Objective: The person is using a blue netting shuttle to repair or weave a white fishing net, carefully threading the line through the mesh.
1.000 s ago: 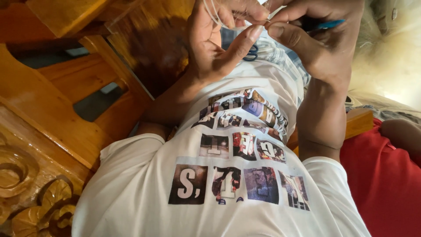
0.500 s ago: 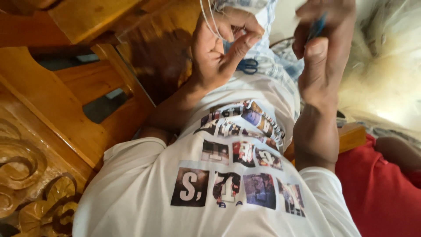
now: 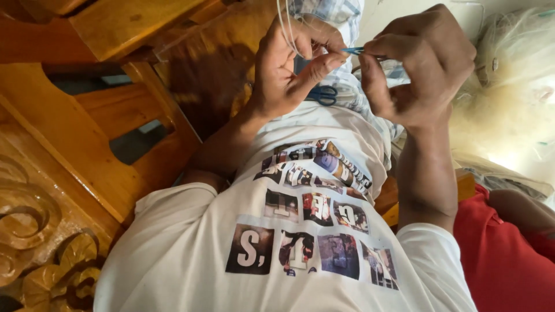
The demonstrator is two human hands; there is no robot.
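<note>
- Since half a second ago, I see the right hand (image 3: 425, 69) swung back in beside the left hand (image 3: 295, 63).
- Left fingers curl, pinching pale cords (image 3: 284, 23); right pinches a blue tool (image 3: 354, 51) (kind unclear).
- Work looks midway; scissors (image 3: 321, 95) lie unused on my lap.

A thin pale cord (image 3: 283, 23) runs as a few close strands from the top edge of the frame, just left of centre, down into the left hand (image 3: 289, 75), pinched between its thumb and fingers. A small blue, slender tool (image 3: 354, 51) lies nearly level in the upper middle, its tip towards the left hand, gripped by the right hand (image 3: 419, 66).
</note>
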